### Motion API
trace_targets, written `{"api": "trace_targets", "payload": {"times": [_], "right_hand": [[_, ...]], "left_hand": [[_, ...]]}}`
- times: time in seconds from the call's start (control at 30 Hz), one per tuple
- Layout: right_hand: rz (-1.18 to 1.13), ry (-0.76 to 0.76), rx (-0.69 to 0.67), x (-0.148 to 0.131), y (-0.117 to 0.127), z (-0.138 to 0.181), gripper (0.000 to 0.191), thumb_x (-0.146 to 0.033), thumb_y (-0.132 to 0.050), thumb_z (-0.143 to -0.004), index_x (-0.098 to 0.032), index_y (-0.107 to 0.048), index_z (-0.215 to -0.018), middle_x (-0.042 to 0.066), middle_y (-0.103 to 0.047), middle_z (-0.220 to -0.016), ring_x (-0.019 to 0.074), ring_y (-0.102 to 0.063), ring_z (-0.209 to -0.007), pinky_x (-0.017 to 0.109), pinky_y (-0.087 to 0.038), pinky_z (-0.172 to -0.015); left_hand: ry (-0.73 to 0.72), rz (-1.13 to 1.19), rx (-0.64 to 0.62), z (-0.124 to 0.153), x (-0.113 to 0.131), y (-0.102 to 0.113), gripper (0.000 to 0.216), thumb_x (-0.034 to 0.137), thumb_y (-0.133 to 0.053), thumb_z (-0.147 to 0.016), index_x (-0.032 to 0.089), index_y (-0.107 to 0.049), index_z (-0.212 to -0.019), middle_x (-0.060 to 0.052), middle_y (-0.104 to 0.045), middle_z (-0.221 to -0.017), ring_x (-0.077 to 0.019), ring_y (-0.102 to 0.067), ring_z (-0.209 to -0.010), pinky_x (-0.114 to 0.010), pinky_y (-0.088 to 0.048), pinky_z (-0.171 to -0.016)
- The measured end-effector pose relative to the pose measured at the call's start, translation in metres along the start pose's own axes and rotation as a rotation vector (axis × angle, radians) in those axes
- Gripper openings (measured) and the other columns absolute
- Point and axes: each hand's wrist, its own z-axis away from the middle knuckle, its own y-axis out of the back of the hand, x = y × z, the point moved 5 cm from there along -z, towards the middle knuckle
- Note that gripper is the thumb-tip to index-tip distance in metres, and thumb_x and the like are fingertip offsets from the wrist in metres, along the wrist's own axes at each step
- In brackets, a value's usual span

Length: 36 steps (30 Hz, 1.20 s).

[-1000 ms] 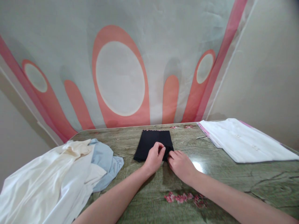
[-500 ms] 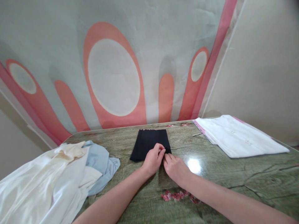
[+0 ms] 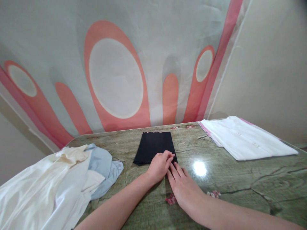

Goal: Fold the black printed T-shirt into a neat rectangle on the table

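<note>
A piece of black folded cloth (image 3: 153, 145) lies flat on the table, roughly square, with its near edge partly under my hands. My left hand (image 3: 160, 165) is closed at the near right corner of the cloth, thumb and fingers pinched together on it. Just beside it, my right hand (image 3: 183, 187) rests with fingers stretched out and lying flat, the fingertips touching the same corner. The bit of fabric between the left fingers is mostly hidden.
On the left lies a loose heap of cream and white cloth (image 3: 55, 185) with a light blue cloth (image 3: 103, 171). A stack of flat folded white garments (image 3: 247, 139) sits at the right. The table (image 3: 240, 198) has a wood-grain, flower-printed top and meets a patterned backdrop (image 3: 117, 76) behind.
My right hand has gone from pinching the cloth's corner to lying with fingers extended, slightly lower. The corner looks flatter. My left hand has stayed almost in place.
</note>
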Motion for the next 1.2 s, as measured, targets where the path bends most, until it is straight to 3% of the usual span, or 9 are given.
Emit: {"api": "trace_targets", "payload": {"times": [0.37, 0.5, 0.57, 0.63, 0.7, 0.8, 0.93, 1.07, 1.2], "right_hand": [[-0.027, 0.086, -0.090, -0.009, 0.004, 0.008, 0.043, -0.009, -0.046, -0.074, -0.004, -0.052, -0.117, 0.023, -0.052, -0.121, 0.0339, -0.046, -0.113, 0.052, -0.040, -0.088], [-0.144, 0.210, -0.210, -0.002, 0.041, 0.010, 0.032, -0.020, -0.050, -0.078, -0.010, -0.060, -0.107, 0.019, -0.060, -0.111, 0.0287, -0.055, -0.102, 0.038, -0.045, -0.080], [-0.315, 0.269, -0.295, 0.007, 0.064, 0.006, 0.022, -0.024, -0.046, -0.083, -0.018, -0.067, -0.086, 0.009, -0.068, -0.090, 0.0203, -0.061, -0.081, 0.031, -0.045, -0.075], [-0.421, 0.214, -0.326, 0.024, 0.079, -0.006, 0.029, -0.023, -0.042, -0.085, -0.019, -0.067, -0.070, 0.005, -0.068, -0.073, 0.0160, -0.061, -0.066, 0.026, -0.044, -0.065], [-0.474, 0.119, -0.230, 0.046, 0.081, -0.022, 0.029, -0.023, -0.041, -0.085, -0.019, -0.067, -0.073, 0.004, -0.068, -0.074, 0.0155, -0.060, -0.067, 0.026, -0.044, -0.065], [-0.496, -0.017, -0.003, 0.081, 0.058, -0.043, 0.031, -0.018, -0.037, -0.085, -0.017, -0.064, -0.101, 0.008, -0.066, -0.100, 0.0180, -0.059, -0.091, 0.031, -0.044, -0.082], [-0.487, 0.121, 0.037, 0.105, 0.008, -0.053, 0.050, -0.005, -0.031, -0.080, -0.014, -0.045, -0.128, 0.010, -0.044, -0.133, 0.0157, -0.040, -0.122, 0.037, -0.033, -0.101], [-0.467, 0.239, -0.008, 0.114, -0.017, -0.052, 0.053, -0.004, -0.036, -0.077, -0.018, -0.047, -0.127, 0.008, -0.043, -0.135, 0.0160, -0.035, -0.126, 0.041, -0.031, -0.103], [-0.466, 0.267, -0.001, 0.119, -0.025, -0.051, 0.056, -0.001, -0.037, -0.074, -0.022, -0.048, -0.125, 0.006, -0.046, -0.133, 0.0181, -0.035, -0.126, 0.044, -0.032, -0.102]], "left_hand": [[-0.249, -0.213, -0.231, 0.010, 0.018, 0.002, 0.035, 0.027, -0.032, -0.092, 0.024, -0.047, -0.124, -0.006, -0.043, -0.134, -0.0186, -0.033, -0.127, -0.038, -0.027, -0.102], [-0.314, -0.227, -0.250, 0.015, 0.017, 0.002, 0.038, 0.036, -0.032, -0.092, 0.029, -0.043, -0.128, -0.006, -0.037, -0.138, -0.0214, -0.028, -0.130, -0.044, -0.023, -0.103], [-0.319, -0.246, -0.261, 0.016, 0.016, 0.000, 0.040, 0.040, -0.032, -0.092, 0.030, -0.040, -0.130, -0.006, -0.034, -0.139, -0.0235, -0.026, -0.130, -0.046, -0.022, -0.102], [-0.320, -0.267, -0.277, 0.017, 0.015, -0.002, 0.043, 0.043, -0.032, -0.091, 0.030, -0.036, -0.132, -0.006, -0.032, -0.141, -0.0252, -0.024, -0.131, -0.048, -0.021, -0.102], [-0.319, -0.281, -0.281, 0.018, 0.017, -0.003, 0.048, 0.047, -0.035, -0.089, 0.029, -0.033, -0.134, -0.006, -0.031, -0.141, -0.0266, -0.023, -0.131, -0.049, -0.019, -0.102], [-0.313, -0.300, -0.261, 0.020, 0.020, -0.002, 0.056, 0.053, -0.038, -0.086, 0.027, -0.030, -0.135, -0.007, -0.031, -0.141, -0.0280, -0.021, -0.131, -0.051, -0.016, -0.103], [-0.332, -0.311, -0.276, 0.025, 0.022, -0.003, 0.058, 0.051, -0.034, -0.087, 0.024, -0.025, -0.137, -0.007, -0.028, -0.142, -0.0271, -0.018, -0.132, -0.050, -0.014, -0.105], [-0.359, -0.257, -0.312, 0.027, 0.024, 0.000, 0.059, 0.048, -0.035, -0.088, 0.018, -0.024, -0.138, -0.008, -0.027, -0.143, -0.0253, -0.017, -0.133, -0.047, -0.014, -0.106], [-0.310, -0.108, -0.330, 0.014, 0.017, 0.019, 0.046, 0.037, -0.024, -0.093, 0.017, -0.032, -0.135, -0.007, -0.038, -0.137, -0.0169, -0.032, -0.128, -0.033, -0.025, -0.105]]}}
